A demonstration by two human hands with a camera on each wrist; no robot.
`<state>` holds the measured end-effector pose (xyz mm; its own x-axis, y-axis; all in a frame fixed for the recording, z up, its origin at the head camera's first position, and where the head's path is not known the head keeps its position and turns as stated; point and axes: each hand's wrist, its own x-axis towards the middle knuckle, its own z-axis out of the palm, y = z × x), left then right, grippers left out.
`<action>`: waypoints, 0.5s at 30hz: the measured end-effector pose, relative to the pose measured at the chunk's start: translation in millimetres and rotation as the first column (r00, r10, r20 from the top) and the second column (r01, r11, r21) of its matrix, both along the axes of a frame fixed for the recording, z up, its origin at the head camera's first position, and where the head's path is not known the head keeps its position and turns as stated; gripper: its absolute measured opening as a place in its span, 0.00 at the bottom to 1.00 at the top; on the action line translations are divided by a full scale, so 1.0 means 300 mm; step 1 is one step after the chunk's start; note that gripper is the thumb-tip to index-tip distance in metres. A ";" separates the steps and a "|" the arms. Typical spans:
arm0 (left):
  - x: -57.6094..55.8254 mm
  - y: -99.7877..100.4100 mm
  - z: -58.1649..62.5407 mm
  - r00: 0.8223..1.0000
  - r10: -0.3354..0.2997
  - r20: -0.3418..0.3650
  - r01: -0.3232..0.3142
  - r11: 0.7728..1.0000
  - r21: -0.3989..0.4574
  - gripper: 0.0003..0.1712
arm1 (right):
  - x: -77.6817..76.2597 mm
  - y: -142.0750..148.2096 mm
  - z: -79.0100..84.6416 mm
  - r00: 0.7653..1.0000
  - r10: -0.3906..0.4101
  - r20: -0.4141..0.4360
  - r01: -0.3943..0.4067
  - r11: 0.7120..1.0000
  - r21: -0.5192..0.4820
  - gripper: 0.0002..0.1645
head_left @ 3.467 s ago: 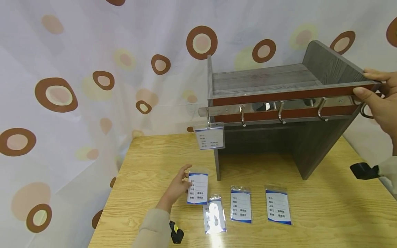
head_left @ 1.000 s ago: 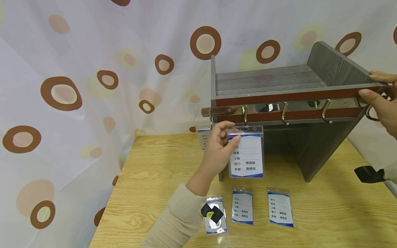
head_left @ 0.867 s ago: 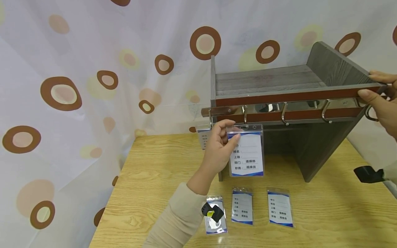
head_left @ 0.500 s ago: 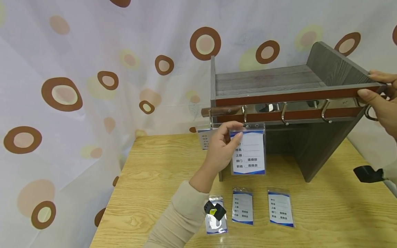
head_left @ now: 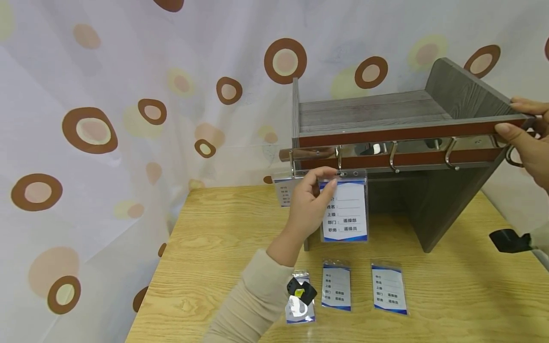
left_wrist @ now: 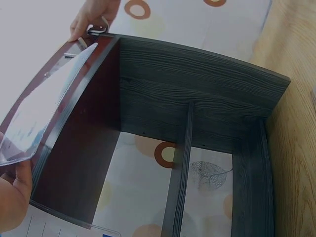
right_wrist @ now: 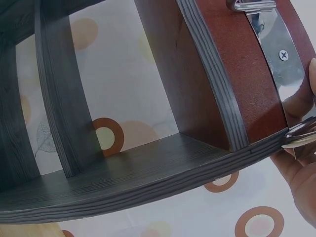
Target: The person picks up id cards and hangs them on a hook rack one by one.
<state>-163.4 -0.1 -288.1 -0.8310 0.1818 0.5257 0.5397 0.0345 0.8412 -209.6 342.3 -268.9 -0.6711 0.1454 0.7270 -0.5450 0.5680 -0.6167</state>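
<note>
Only the right wrist view shows a screw's cross slot [right_wrist: 283,55]. The left hand [head_left: 308,206] pinches one badge [head_left: 348,212] at the rack's [head_left: 377,109] front edge; the right hand [head_left: 532,143] grips its right corner. Five hooks [head_left: 392,156], one hanging badge [head_left: 282,193], three bench [head_left: 206,228] badges [head_left: 336,287].

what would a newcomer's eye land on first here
Probably the grey rack with its metal hooks, at the right of the head view, held by the right hand. Then the badge that the left hand pinches in front of it, and three badges lying in a row on the table below.
</note>
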 end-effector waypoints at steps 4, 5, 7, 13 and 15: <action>-0.001 0.013 -0.001 0.998 0.060 0.024 -0.060 0.998 0.004 0.09 | -0.001 0.001 0.000 1.000 0.001 -0.021 -0.001 1.000 0.008 0.23; -0.001 0.016 0.000 0.997 0.073 0.030 -0.073 0.997 0.005 0.09 | -0.002 0.002 -0.001 1.000 0.004 -0.026 -0.003 1.000 0.009 0.23; -0.001 0.020 0.000 0.995 0.094 0.032 -0.094 0.996 0.007 0.08 | -0.003 0.004 -0.002 0.999 0.009 -0.033 -0.008 1.000 0.009 0.23; -0.008 0.019 -0.004 0.995 0.095 -0.010 -0.095 0.995 0.011 0.07 | -0.006 0.005 -0.004 0.999 0.016 -0.036 -0.016 1.000 -0.010 0.23; -0.014 0.017 -0.010 0.995 0.087 -0.042 -0.086 0.996 0.021 0.07 | -0.006 0.003 -0.003 0.999 0.015 -0.033 -0.015 1.000 -0.015 0.23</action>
<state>-167.6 4.9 -291.2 -0.8198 0.1000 0.5639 0.5710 0.0666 0.8183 -211.3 343.1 -269.9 -0.6493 0.1467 0.7463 -0.5732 0.5505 -0.6069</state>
